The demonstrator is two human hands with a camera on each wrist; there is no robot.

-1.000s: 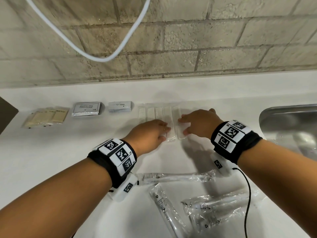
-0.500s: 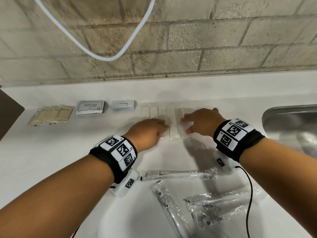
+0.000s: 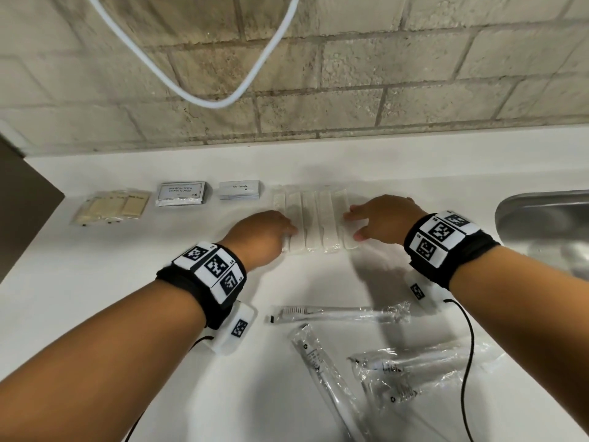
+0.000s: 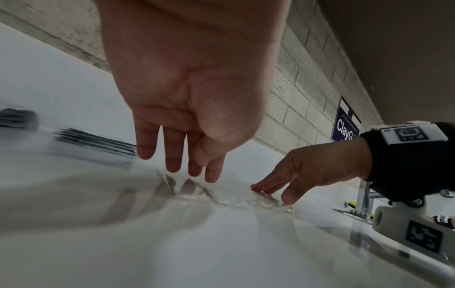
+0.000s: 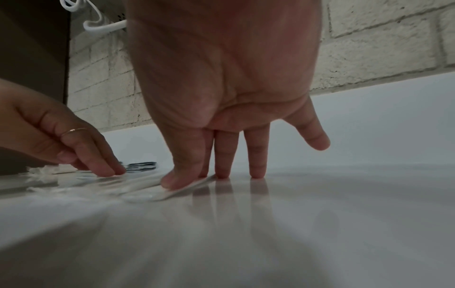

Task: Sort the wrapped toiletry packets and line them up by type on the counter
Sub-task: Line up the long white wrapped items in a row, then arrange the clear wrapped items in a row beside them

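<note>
Several white wrapped combs [image 3: 314,218] lie side by side in a row on the white counter [image 3: 95,282]. My left hand [image 3: 264,234] touches the row's left end with straight fingers [image 4: 172,161]. At the right end my right hand [image 3: 379,221] presses its fingertips [image 5: 221,171] and thumb on the outermost comb packet [image 5: 182,189]. Further left along the back stand a toothpaste packet stack [image 3: 240,189], a shampoo packet stack [image 3: 181,193] and tan packets [image 3: 111,207]. Clear-wrapped toothbrushes [image 3: 338,314] lie loose near the front.
A steel sink [image 3: 545,224] sits at the right edge. A white cable [image 3: 204,100] hangs before the brick wall. A dark panel [image 3: 25,202] borders the counter at the left. More wrapped toothbrushes [image 3: 411,371] are piled at the front right.
Both hands have spread apart, the left toward the row's left end and the right toward its right end. The comb packets now lie more evenly side by side.
</note>
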